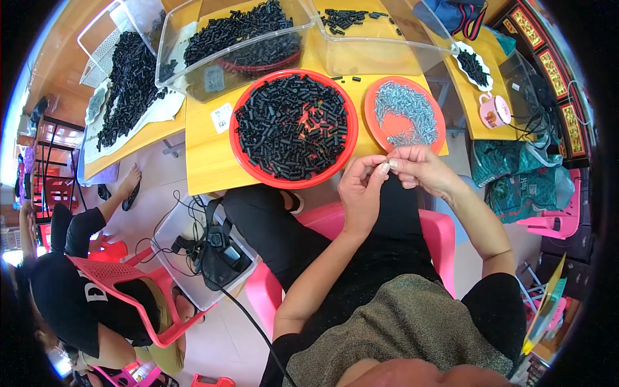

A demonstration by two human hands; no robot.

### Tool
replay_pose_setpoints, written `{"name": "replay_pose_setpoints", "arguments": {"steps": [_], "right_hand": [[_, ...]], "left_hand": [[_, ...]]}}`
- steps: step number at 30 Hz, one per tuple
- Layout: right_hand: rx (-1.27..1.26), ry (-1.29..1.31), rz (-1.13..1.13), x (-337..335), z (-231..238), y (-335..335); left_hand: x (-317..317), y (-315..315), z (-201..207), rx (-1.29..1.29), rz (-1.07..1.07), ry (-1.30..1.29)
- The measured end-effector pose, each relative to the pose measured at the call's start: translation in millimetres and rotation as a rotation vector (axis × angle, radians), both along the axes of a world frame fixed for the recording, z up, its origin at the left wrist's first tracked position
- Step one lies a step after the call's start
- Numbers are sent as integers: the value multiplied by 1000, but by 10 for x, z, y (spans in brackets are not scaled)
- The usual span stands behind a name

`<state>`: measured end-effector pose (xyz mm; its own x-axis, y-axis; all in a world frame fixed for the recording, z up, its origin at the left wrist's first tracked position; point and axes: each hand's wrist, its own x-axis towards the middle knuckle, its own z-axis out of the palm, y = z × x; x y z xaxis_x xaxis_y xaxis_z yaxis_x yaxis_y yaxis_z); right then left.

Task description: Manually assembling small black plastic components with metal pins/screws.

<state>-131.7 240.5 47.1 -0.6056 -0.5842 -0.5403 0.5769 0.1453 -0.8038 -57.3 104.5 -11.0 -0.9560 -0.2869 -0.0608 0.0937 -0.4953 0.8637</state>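
Note:
My left hand point(362, 197) and my right hand point(422, 170) meet above my lap, at the table's near edge. Thumb and fingers of both pinch together at one spot, around something too small to make out. Just beyond them lies a round orange-red plate point(382, 131) heaped with small silvery metal pieces point(412, 106), which look like screws. Left of the plate stands a round red basket point(236, 147) full of short black plastic tubes point(284, 132). A few black tubes point(356, 79) lie loose on the yellow table point(205, 161).
Clear plastic bins point(213, 80) with black pieces stand at the table's far side. A side table at left holds a pile of black pieces point(129, 84). At right are a white dish point(472, 66) and a pink mug point(495, 111). Another person point(71, 303) sits at lower left.

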Motion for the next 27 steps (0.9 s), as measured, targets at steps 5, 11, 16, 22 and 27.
{"name": "replay_pose_setpoints", "arguments": {"steps": [5, 11, 16, 22, 27], "right_hand": [[141, 357, -94, 181, -59, -160], [431, 1219, -48, 180, 5, -234], [553, 1304, -160, -105, 116, -191], [263, 1219, 148, 185, 222, -419], [105, 1309, 174, 160, 105, -491]], "left_hand": [[-18, 5, -34, 78, 25, -124], [-35, -2, -114, 246, -30, -134], [1, -167, -85, 562, -129, -154], [107, -355, -3, 810, -210, -222], [226, -481, 44, 735, -196, -234]]}}
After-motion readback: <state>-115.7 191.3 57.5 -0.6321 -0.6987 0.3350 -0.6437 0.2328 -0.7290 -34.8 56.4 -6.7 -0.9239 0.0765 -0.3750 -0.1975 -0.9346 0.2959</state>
